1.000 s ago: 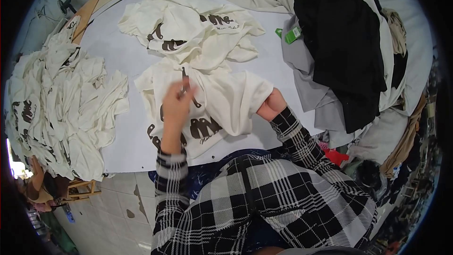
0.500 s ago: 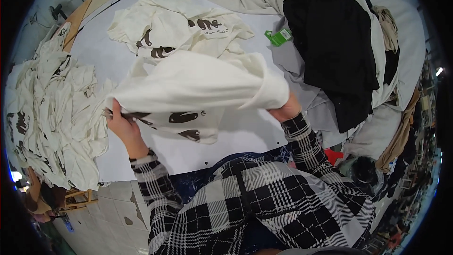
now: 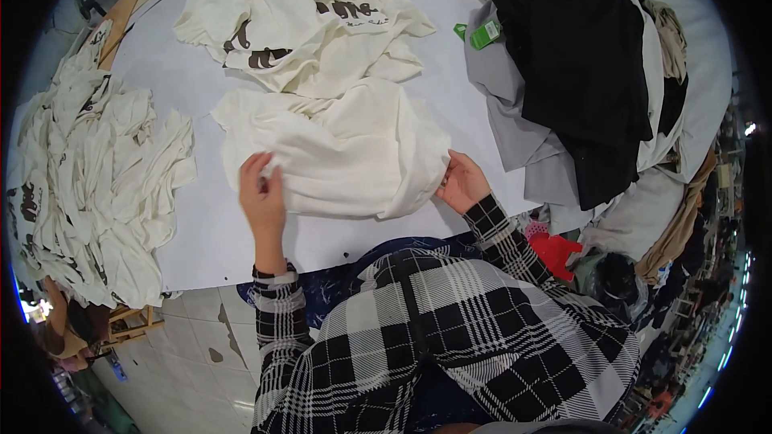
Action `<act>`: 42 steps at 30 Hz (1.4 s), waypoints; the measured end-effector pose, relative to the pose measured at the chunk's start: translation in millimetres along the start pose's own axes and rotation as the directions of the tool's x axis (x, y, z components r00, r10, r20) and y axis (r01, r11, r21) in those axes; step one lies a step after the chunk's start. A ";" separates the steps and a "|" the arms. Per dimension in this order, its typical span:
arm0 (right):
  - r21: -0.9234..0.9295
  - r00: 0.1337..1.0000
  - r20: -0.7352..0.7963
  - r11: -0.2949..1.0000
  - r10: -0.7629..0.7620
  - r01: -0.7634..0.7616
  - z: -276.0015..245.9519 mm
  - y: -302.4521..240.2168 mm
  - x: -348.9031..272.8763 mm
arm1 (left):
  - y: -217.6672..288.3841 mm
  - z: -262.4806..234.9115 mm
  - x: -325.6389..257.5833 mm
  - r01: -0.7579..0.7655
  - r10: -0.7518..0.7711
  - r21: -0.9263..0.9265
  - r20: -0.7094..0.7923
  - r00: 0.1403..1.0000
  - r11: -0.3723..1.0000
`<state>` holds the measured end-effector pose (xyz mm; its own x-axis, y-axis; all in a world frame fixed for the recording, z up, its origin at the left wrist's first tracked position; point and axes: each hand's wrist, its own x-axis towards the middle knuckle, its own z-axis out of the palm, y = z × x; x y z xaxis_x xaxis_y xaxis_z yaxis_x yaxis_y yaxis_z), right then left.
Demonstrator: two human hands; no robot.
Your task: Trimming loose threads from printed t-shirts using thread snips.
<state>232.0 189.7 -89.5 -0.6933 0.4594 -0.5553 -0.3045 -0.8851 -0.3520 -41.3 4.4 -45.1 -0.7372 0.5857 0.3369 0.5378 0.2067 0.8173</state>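
Note:
A cream T-shirt lies plain side up on the white table right in front of me. My left hand pinches its left edge. At the shirt's lower right corner, my right hand grips the cloth. Both sleeves are black-and-white plaid. Behind the shirt lies a loose heap of cream T-shirts with dark prints.
A big pile of cream printed T-shirts fills the table's left side. Black and grey garments are heaped at the right, with a green tag beside them. Tiled floor shows below the table edge.
The shirt was lifted off the table, turned over and laid back down, so its dark print no longer shows. Both hands moved out to its left and right edges.

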 end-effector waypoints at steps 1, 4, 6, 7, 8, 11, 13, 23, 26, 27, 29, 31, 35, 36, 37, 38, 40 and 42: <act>-0.011 1.000 -0.003 1.000 -0.004 0.004 0.2 -1.6 4.1 | 15.2 10.1 3.6 -0.001 0.001 -0.001 -0.002 1.000 1.000; -0.013 1.000 -0.011 1.000 -0.001 0.001 -3.1 -6.9 15.1 | 20.6 34.7 22.2 -0.083 0.061 0.122 0.172 0.983 0.989; 0.003 0.998 0.060 1.000 -0.016 0.015 6.8 -21.9 15.4 | -20.7 37.3 32.0 -0.160 -0.046 0.444 0.419 0.907 0.882; 0.029 0.991 0.120 0.998 -0.055 0.052 12.1 -35.6 9.8 | -25.7 35.0 37.2 -0.117 -0.031 0.324 0.418 0.908 0.939; 0.118 0.987 0.127 0.990 -0.097 0.082 29.2 -52.0 -3.7 | -14.5 22.5 44.8 -0.042 -0.051 0.230 0.384 0.922 0.972; 0.206 0.875 0.455 0.975 -0.167 0.079 91.3 -96.8 -69.7 | 32.3 -38.8 79.7 0.208 -0.162 -0.153 0.269 0.949 0.966; 0.221 0.766 0.580 0.959 -0.277 0.180 122.7 -114.7 -101.8 | 63.7 -79.7 107.7 0.228 -0.181 -0.226 0.209 0.961 0.947; -0.339 0.724 -0.121 0.714 -0.680 0.613 66.8 -153.5 44.0 | 28.2 8.1 169.8 -0.350 0.383 0.311 -0.051 0.922 0.884; -0.517 0.798 -0.121 0.724 -0.590 0.456 -14.7 -114.3 26.7 | 29.5 7.9 72.5 -0.234 0.170 0.179 0.314 0.934 0.956; -0.560 0.796 -0.133 0.708 -0.590 0.431 -33.9 -99.3 16.6 | 27.8 9.3 43.6 -0.162 0.089 0.119 0.462 0.883 0.980; -0.605 0.779 -0.159 0.683 -0.606 0.408 -67.6 -81.6 -4.4 | 14.5 19.2 0.0 -0.203 0.101 0.083 0.650 0.753 0.976; -0.632 0.747 -0.256 0.691 -0.613 0.351 -90.1 -70.7 -13.7 | -2.1 25.9 -26.4 -0.194 0.025 0.187 0.656 0.754 0.963; -0.633 0.727 -0.285 0.692 -0.625 0.347 -99.2 -69.4 -2.2 | -27.9 32.1 -42.0 -0.146 -0.065 0.289 0.613 0.788 0.946; -0.658 0.715 -0.299 0.679 -0.632 0.325 -98.5 -72.3 9.8 | -30.3 31.6 -42.2 -0.155 -0.055 0.282 0.617 0.785 0.947; -0.684 0.705 -0.311 0.665 -0.637 0.300 -96.4 -75.7 21.2 | -31.1 32.4 -42.5 -0.163 -0.042 0.276 0.610 0.791 0.947; -0.683 0.706 -0.307 0.665 -0.638 0.303 -82.9 -76.7 29.9 | -30.5 31.8 -43.1 -0.167 -0.035 0.278 0.599 0.800 0.946; -0.972 0.595 -0.113 -0.036 -0.796 -0.233 -59.2 -78.3 43.5 | -26.9 32.3 -43.1 -0.119 -0.080 0.284 0.602 0.795 0.951; -0.951 0.632 -0.106 -0.109 -0.767 -0.291 -49.7 -78.7 50.9 | -24.4 32.8 -44.0 -0.072 -0.123 0.287 0.607 0.785 0.955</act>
<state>253.1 286.4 -127.5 -0.1356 0.9776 -0.1607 0.8557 0.0337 -0.5164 -8.6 -0.7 -95.3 -0.3967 0.9101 -0.1198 0.6842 0.3802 0.6223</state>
